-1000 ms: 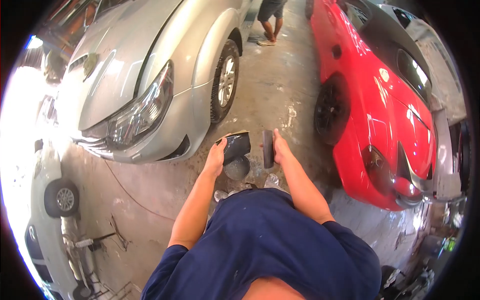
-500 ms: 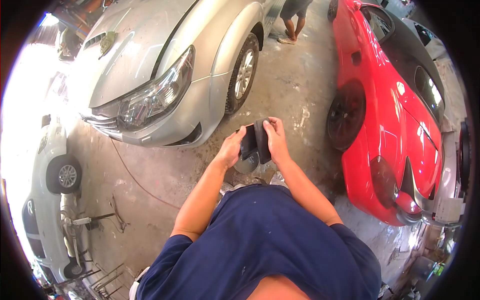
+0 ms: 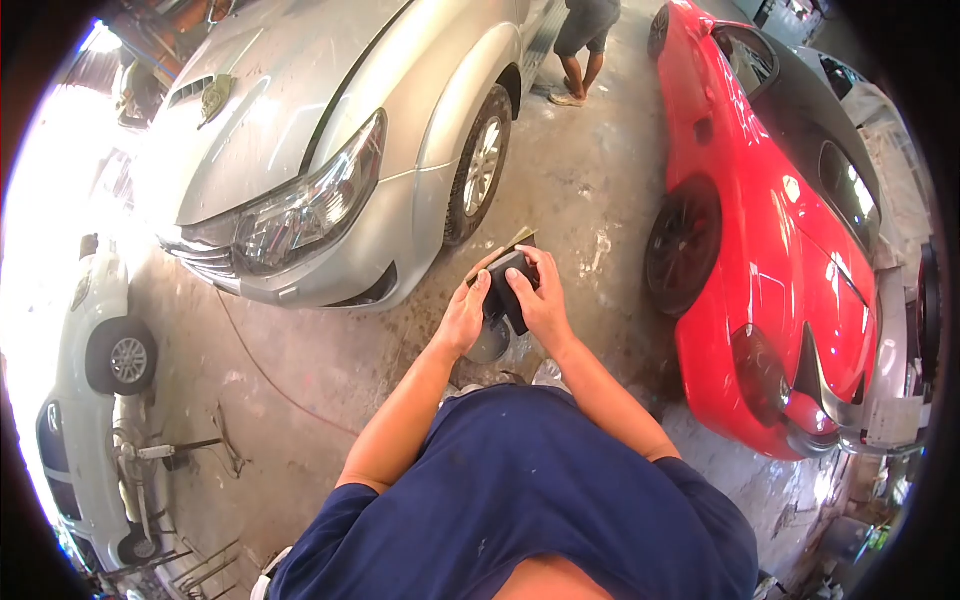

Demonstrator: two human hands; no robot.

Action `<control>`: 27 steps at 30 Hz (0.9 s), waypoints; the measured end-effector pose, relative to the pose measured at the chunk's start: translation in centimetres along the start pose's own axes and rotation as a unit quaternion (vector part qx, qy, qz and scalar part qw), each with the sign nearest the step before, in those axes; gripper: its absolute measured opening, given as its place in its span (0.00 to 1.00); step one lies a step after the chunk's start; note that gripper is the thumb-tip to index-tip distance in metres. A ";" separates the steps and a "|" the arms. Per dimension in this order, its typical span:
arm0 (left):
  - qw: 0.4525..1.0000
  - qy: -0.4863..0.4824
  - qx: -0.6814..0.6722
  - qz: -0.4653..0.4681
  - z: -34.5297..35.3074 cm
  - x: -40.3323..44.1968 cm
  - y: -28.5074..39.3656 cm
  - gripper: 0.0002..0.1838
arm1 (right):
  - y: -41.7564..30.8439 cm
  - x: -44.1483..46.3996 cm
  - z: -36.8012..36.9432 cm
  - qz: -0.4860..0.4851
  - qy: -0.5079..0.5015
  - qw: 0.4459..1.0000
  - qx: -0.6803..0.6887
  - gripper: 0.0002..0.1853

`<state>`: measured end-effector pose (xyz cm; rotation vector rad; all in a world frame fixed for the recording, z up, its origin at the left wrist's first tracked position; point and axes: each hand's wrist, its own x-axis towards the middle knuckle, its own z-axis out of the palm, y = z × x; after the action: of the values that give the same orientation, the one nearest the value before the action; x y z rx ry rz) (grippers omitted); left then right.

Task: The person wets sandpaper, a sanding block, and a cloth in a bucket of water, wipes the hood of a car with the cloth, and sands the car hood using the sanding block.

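Note:
My left hand is closed on a thin dark sheet, whose tan edge shows above the fingers. My right hand grips a black block, with the thumb on its face and the fingers behind. The block is pressed up against the sheet, and both hands are close together in front of my body. Below them, partly hidden, a round grey container stands on the floor near my feet.
A silver car stands ahead on the left, a red car on the right. Between them a person stands farther back. A hose crosses the concrete floor. Another car is at far left.
The hands were apart a second ago and have come together, bringing the block onto the sheet. The sheet now looks folded around the block. The view has shifted slightly.

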<state>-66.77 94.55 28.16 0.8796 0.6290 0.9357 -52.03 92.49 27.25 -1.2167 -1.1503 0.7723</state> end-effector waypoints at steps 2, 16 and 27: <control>0.999 -0.020 0.044 0.023 0.2 -0.1 0.7 0.27 | -0.4 0.1 -0.2 -0.012 -0.011 1.000 -0.003 0.17; 0.996 -0.052 0.069 0.027 1.0 -0.7 2.5 0.26 | -2.1 -0.1 -0.1 -0.043 0.011 0.998 -0.051 0.17; 0.994 -0.019 0.101 0.044 1.4 -0.7 1.1 0.26 | -2.6 -0.5 0.4 -0.058 0.041 0.991 -0.111 0.19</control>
<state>-66.41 93.79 29.91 1.1113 0.6635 0.9434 -52.86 91.57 29.65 -1.3389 -1.2521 0.5111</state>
